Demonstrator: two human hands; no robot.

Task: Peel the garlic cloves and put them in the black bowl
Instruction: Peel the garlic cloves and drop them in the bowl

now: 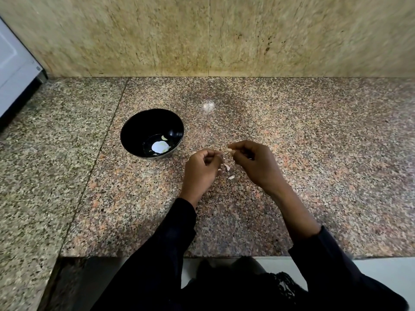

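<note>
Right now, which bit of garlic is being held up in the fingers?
The clove pinched by the right hand, above the counter. The other pale bits lie loose on the granite, and one sits in the black bowl.

**Count on the surface**

One black bowl (pixel 152 133) with one peeled clove (pixel 164 137) inside. Two hands: left (pixel 202 167), right (pixel 256 162). One clove (pixel 229 150) held. About three peel scraps (pixel 227 167) lie below them.

Glossy black bowl (pixel 134 135); polished speckled granite counter (pixel 292 153).
</note>
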